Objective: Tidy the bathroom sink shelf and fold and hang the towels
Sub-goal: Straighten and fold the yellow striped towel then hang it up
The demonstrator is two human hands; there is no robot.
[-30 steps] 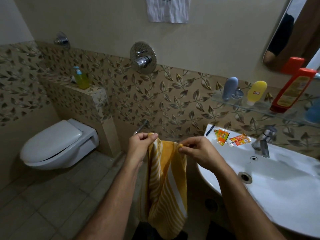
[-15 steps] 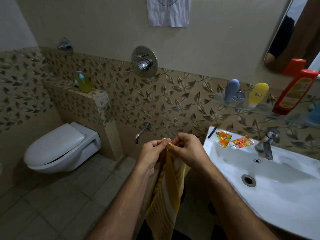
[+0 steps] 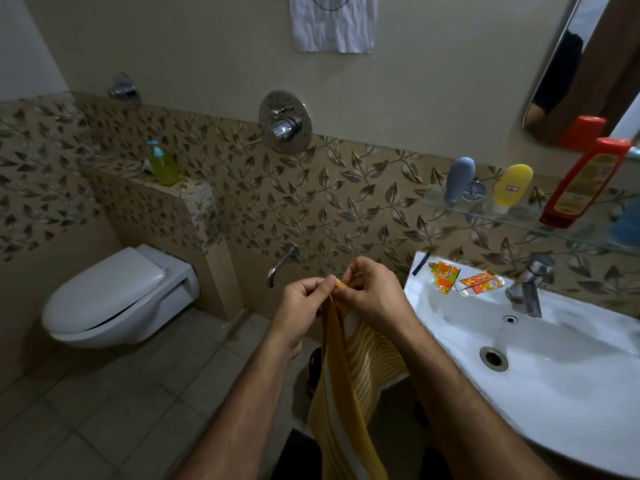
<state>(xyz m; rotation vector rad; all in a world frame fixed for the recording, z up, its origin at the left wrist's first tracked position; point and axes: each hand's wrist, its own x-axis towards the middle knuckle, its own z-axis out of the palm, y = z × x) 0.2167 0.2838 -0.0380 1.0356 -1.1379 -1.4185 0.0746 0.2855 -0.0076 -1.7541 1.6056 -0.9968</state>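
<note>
Pinching yellow towel (image 3: 341, 386) top edge between fingers (image 3: 325, 289) of both hands.

- The yellow towel (image 3: 337, 393), striped in white, hangs doubled lengthwise in a narrow vertical fall just left of the sink (image 3: 554, 403); its top corners are pinched together.
- The glass shelf (image 3: 485, 211) runs along the wall above the sink and carries a grey bottle (image 3: 459, 181), a yellow bottle (image 3: 512, 187) standing on its cap, and a leaning red bottle (image 3: 585, 183).
- Two orange sachets (image 3: 465, 280) lie flat on the sink's back rim, left of its tap.
- A white towel (image 3: 334, 22) hangs on the wall, high above the sink and to its left.
</note>
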